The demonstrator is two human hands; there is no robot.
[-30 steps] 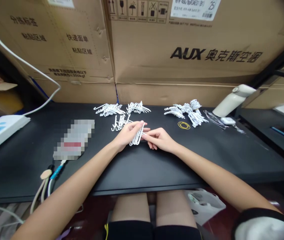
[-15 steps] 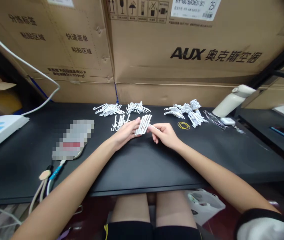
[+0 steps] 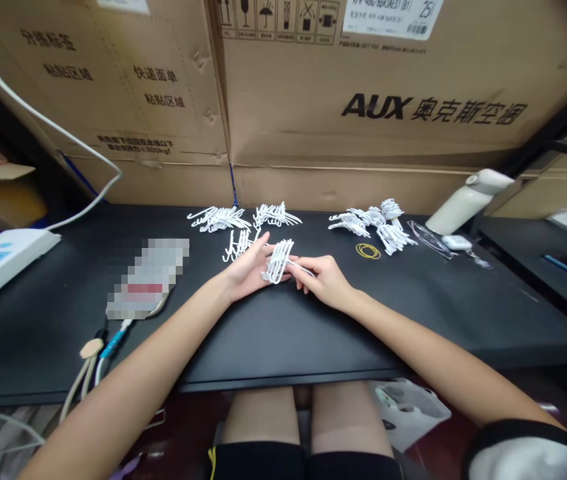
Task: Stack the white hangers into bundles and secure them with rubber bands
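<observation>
A row of white wire hooks (image 3: pixel 278 261) lies against the fingers of my left hand (image 3: pixel 248 275). That hand is open, palm turned up, its thumb raised clear of the hooks. From the other side my right hand (image 3: pixel 326 283) pinches the hooks' right end between thumb and fingers, and a thin white piece sticks out above its thumb. Just behind my left hand sits a small group of white hooks (image 3: pixel 236 247), partly hidden by it. Two more groups, a left pile (image 3: pixel 218 218) and a middle pile (image 3: pixel 277 214), lie farther back.
Bundled white hooks (image 3: pixel 393 237), yellow rubber bands (image 3: pixel 368 251), glasses (image 3: pixel 430 240), a white case (image 3: pixel 457 243) and a bottle (image 3: pixel 468 202) are to the right. A blurred-out device (image 3: pixel 148 277) and a power strip (image 3: pixel 3 260) are left. Cardboard boxes (image 3: pixel 363 147) stand behind.
My left thumb has lifted off the hooks and the palm has opened. The held hooks have shifted slightly left and toward me, with my right hand still at their end.
</observation>
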